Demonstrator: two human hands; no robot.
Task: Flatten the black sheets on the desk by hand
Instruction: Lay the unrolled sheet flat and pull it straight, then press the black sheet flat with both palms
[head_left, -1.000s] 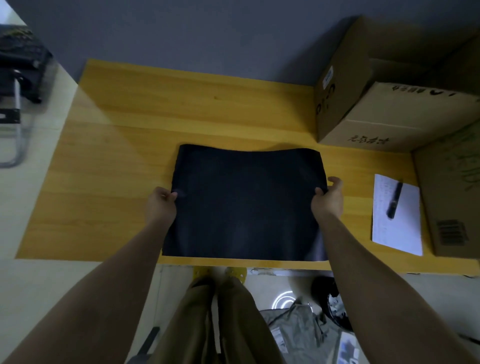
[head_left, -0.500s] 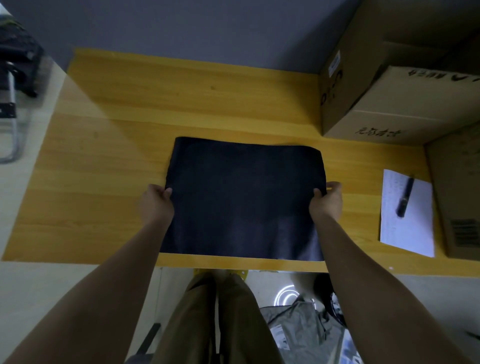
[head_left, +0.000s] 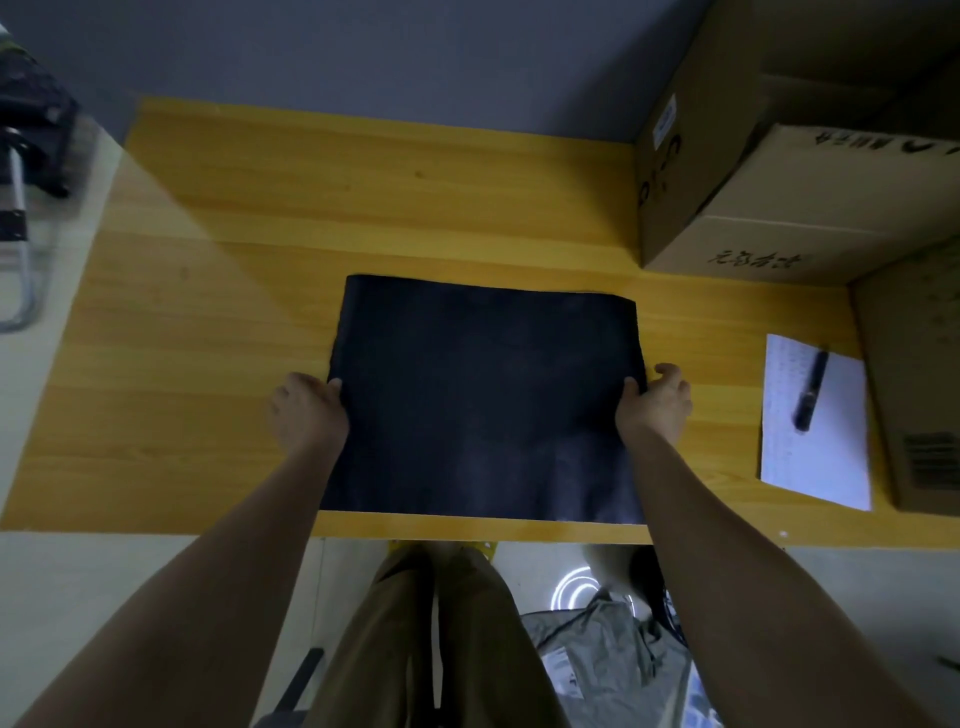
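The black sheet (head_left: 483, 400) lies flat on the wooden desk (head_left: 208, 338), its near edge flush with the desk's front edge. The left hand (head_left: 306, 413) pinches the sheet's left edge about midway along it, thumb on top, fingers curled closed on the material. The right hand (head_left: 655, 402) pinches the sheet's right edge at the matching height, thumb on top, remaining fingers curled at the outer side of the edge. To the right of the sheet, well apart from it, a white paper (head_left: 831, 452) lies on the desk with a black pen (head_left: 810, 389) resting on it. Cardboard boxes (head_left: 779, 208) stand beyond and to the right of the sheet.
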